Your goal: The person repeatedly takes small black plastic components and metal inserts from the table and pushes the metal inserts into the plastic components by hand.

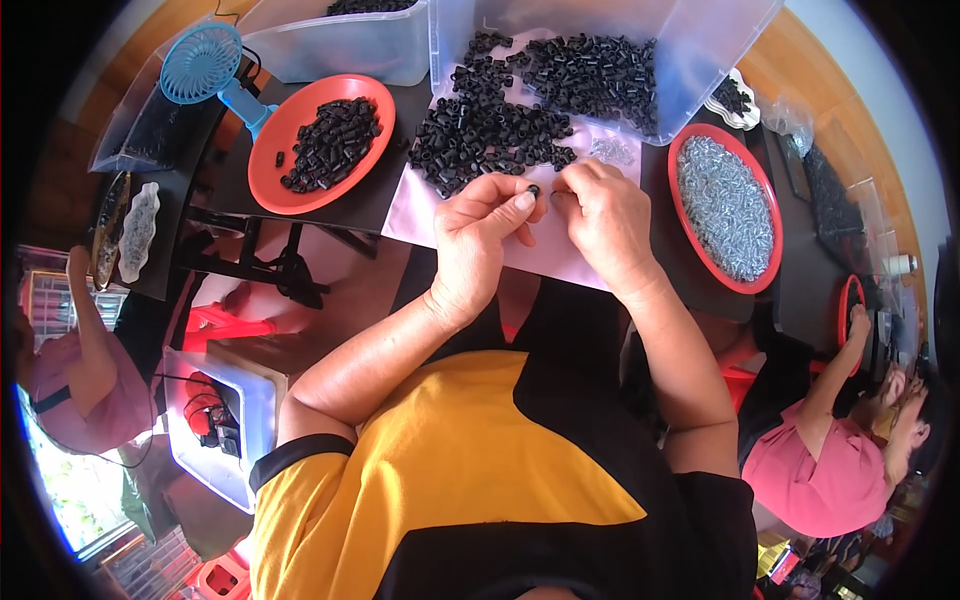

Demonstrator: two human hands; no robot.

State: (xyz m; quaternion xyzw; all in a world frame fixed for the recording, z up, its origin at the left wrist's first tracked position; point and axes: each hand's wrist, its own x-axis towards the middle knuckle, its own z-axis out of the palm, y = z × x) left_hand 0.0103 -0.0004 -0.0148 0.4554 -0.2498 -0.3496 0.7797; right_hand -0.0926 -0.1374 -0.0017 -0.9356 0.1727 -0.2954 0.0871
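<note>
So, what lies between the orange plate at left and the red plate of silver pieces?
In the head view: a pink cloth bearing a heap of black pieces, with the left hand and right hand above its near part.

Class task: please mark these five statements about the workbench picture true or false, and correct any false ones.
1. The left hand pinches a small black piece. True.
2. The blue fan is to the right of both hands. False: it is to their left.
3. The right-hand red plate holds silvery pieces. True.
4. The left-hand orange-red plate holds white pieces. False: its pieces are black.
5. A pile of black pieces lies on the pink sheet. True.
</note>
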